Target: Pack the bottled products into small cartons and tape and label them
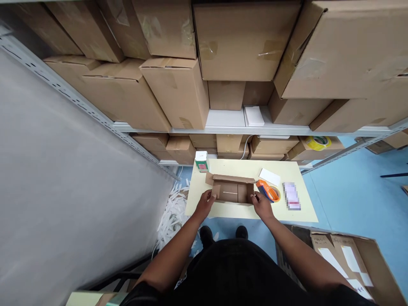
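Hard to make out: the purplish bundle [291, 196], to the right of the open carton [229, 193], is blurred into blocks, perhaps papers or packets.
Hidden: the open carton's underside and the fingertips behind its walls.
Cut off: cardboard boxes [247, 42] on the shelf [223, 129] beyond the open carton, running past the top edge.
Left hand [205, 205]: pinching the flap at the open carton's left end.
Right hand [262, 205]: thumb and fingers closed on the open carton's near right corner.
Carton's place: between both hands on the pale table [197, 206], mouth upward.
Table count: besides the open carton, one orange tape dispenser [266, 190] just beside its right end, one white box [269, 176] beyond that end, one green-and-white box [201, 161] beyond its left end, one purplish bundle.
Floor count: two shoes [206, 233] nearer the person than the open carton; paper strips [172, 216] to its left, too tangled to count.
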Demonstrator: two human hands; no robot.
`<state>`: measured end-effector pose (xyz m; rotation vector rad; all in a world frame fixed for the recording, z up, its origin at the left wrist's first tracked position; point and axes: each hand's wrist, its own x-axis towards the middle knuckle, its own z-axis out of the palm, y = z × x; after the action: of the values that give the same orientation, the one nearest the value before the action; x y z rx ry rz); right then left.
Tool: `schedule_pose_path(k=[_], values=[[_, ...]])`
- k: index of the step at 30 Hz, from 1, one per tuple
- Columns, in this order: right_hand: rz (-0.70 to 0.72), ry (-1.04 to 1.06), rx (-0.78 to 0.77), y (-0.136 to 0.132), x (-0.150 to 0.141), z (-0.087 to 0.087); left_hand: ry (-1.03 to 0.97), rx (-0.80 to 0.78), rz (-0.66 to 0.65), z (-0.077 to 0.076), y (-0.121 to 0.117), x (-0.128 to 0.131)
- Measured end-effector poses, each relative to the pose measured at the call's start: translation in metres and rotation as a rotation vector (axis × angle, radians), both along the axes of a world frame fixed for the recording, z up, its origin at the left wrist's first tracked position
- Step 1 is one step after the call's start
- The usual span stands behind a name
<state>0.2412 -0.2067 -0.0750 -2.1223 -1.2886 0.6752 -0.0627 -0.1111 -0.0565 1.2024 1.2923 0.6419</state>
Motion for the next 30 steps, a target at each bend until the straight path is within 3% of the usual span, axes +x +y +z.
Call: schedule_pose_path(k=[3,5,11,15,18,23,30], values=[[0.002,0.000,-0.013,-0.005,0.001,-0.006,0.175,0.140,-0.043,0.002,-0.003,0.001],[-0.010,-0.001,-0.036,-0.008,0.002,-0.007,0.245,0.153,-0.073,0.005,-0.005,0.000],[0.013,-0.014,-0.052,-0.008,-0.001,-0.007,0.267,0.164,-0.095,0.014,-0.018,0.002],[0.034,-0.014,-0.047,-0.006,-0.001,-0.006,0.232,0.164,-0.040,0.013,-0.018,0.005],[0.067,0.003,-0.045,-0.007,0.003,-0.005,0.115,0.044,0.061,0.007,-0.014,0.003],[0.137,0.089,-0.053,-0.008,0.010,0.000,-0.051,-0.202,0.356,0.005,-0.016,-0.002],[0.206,0.211,-0.081,-0.014,0.024,0.008,-0.061,-0.138,0.541,0.024,-0.019,-0.008]])
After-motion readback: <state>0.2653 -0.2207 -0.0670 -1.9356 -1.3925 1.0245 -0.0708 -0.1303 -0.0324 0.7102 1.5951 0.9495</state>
